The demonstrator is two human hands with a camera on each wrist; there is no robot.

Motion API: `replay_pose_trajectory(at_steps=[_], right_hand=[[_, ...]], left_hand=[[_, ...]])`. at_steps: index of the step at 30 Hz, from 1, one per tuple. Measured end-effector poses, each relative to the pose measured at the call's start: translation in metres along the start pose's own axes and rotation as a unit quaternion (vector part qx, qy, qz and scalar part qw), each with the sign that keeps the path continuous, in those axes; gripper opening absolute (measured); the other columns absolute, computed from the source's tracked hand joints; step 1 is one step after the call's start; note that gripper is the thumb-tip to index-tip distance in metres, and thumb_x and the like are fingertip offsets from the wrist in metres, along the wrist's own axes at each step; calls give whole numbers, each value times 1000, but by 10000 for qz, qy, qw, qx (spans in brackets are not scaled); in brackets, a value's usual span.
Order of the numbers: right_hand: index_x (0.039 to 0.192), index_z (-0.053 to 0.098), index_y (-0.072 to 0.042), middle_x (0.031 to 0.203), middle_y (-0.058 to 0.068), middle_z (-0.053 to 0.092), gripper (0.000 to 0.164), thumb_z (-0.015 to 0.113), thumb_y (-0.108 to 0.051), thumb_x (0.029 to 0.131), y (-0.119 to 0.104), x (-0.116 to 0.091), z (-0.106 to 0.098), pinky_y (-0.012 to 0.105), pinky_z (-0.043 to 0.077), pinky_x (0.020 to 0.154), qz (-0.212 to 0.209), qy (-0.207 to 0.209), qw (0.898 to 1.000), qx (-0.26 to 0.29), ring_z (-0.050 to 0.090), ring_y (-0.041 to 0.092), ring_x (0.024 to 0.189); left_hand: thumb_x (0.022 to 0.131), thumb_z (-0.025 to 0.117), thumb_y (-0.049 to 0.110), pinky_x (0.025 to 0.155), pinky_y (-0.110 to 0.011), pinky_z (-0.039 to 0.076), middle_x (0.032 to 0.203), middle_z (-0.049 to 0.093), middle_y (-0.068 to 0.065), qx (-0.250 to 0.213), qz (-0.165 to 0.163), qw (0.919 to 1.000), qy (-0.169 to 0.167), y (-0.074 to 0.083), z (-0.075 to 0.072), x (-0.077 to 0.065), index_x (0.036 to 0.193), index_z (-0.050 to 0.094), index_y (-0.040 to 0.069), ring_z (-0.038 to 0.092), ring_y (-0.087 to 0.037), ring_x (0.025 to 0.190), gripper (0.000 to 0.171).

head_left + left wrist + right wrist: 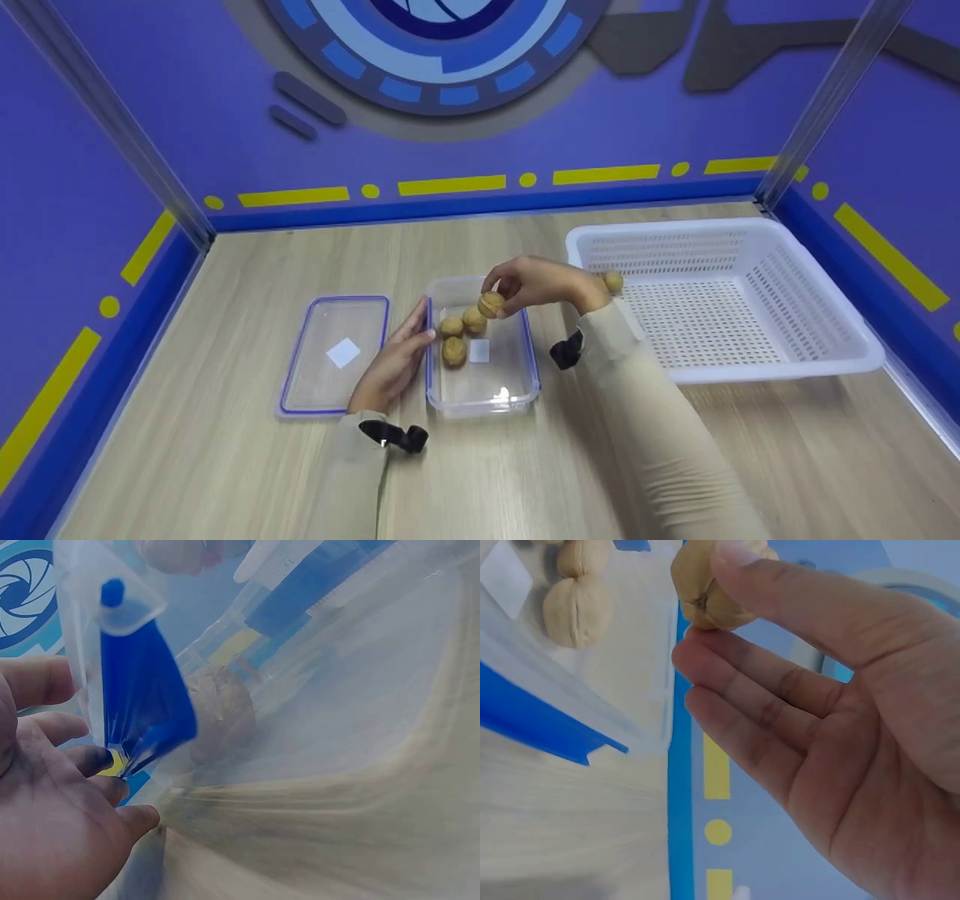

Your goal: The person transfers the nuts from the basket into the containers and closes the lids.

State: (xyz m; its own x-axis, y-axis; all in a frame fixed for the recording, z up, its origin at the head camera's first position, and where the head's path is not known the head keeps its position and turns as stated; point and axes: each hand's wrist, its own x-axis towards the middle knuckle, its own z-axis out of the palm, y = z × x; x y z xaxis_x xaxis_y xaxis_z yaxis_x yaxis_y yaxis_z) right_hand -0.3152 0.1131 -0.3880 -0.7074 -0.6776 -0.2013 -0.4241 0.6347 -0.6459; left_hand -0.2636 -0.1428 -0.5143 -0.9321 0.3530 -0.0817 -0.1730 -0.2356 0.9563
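Observation:
My right hand (536, 281) pinches a walnut (491, 304) between thumb and fingers, above the far part of a clear plastic container (510, 379). In the right wrist view this walnut (705, 585) sits at the fingertips, with the other fingers stretched beneath it. Three walnuts (454, 352) lie inside the container, towards its left side. Against the container's left wall rests my left hand (394, 364), its fingers fairly straight along the outside. The left wrist view shows that hand (64, 802) beside the clear wall, a walnut (221, 716) blurred behind it.
Left of the container lies a clear lid (330, 319) with a blue-purple edge, partly behind my left hand. A white perforated basket (750, 369) stands at the right, with a walnut (613, 281) near its left wall. Blue-purple panels (450, 157) border the wooden table (187, 450).

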Motion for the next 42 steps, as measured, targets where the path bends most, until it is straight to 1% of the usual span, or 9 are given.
replay_pose_trajectory(at_steps=[4, 11, 17, 22, 27, 31, 38, 42], right_hand=[[116, 65, -8, 102, 11, 73, 37, 76, -11, 80, 1, 5, 5, 31, 56, 84, 76, -65, 9999, 58, 67, 18, 92], [116, 65, -7, 101, 13, 73, 36, 74, -7, 81, 3, 11, 13, 28, 55, 81, -5, -179, 9995, 269, 67, 17, 90], [116, 65, -7, 106, 15, 72, 37, 74, -6, 80, 4, 16, 19, 33, 55, 88, 47, -248, 9989, 397, 68, 23, 98], [117, 65, -9, 108, 13, 71, 38, 74, -7, 80, 5, 20, 24, 35, 54, 90, 174, -259, 9990, 323, 67, 23, 99], [117, 65, -10, 106, 11, 71, 39, 75, -9, 79, 5, 23, 29, 34, 54, 89, 261, -247, 9992, 199, 66, 20, 96], [117, 65, -12, 107, 9, 71, 39, 75, -9, 80, 6, 25, 33, 34, 53, 89, 313, -258, 9991, 125, 65, 19, 97], [117, 66, -14, 108, 9, 70, 40, 75, -8, 79, 6, 29, 36, 37, 53, 92, 485, -288, 9984, 37, 64, 21, 99], [117, 66, -12, 110, 11, 70, 39, 74, -6, 79, 7, 31, 39, 36, 54, 90, 472, -346, 9983, -9, 65, 21, 100]], left_hand=[[96, 44, 3, 123, -38, -6, 162, -9, -6, 0, -24, 10000, 11, 0, 0, 0, 155, 7, 13, -12, -23, 149, 70], [96, 43, 1, 123, -38, -6, 162, -10, -7, -7, 24, 10000, -42, -1, -1, 1, 155, 6, 11, -13, -22, 149, 70], [96, 43, 1, 122, -38, -8, 162, -11, -8, -50, 58, 9999, -124, -1, -1, 1, 155, 5, 10, -15, -23, 148, 71], [96, 44, 2, 122, -38, -8, 162, -11, -7, -90, 37, 9999, -131, 0, -1, 1, 155, 5, 12, -14, -22, 149, 72], [96, 44, 3, 122, -38, -7, 162, -11, -7, -81, 12, 9999, -122, 0, -1, 0, 155, 6, 12, -14, -22, 149, 71], [96, 45, 3, 122, -38, -8, 162, -11, -7, -81, 18, 9999, -90, -1, -1, 0, 155, 6, 12, -14, -23, 149, 71], [96, 44, 3, 122, -38, -7, 162, -11, -7, -75, 23, 9999, -82, -1, -1, 1, 155, 7, 11, -14, -23, 149, 71], [96, 45, 4, 123, -38, -7, 163, -9, -6, -1, 35, 10000, -67, 0, -1, 0, 155, 6, 11, -15, -22, 149, 71]])
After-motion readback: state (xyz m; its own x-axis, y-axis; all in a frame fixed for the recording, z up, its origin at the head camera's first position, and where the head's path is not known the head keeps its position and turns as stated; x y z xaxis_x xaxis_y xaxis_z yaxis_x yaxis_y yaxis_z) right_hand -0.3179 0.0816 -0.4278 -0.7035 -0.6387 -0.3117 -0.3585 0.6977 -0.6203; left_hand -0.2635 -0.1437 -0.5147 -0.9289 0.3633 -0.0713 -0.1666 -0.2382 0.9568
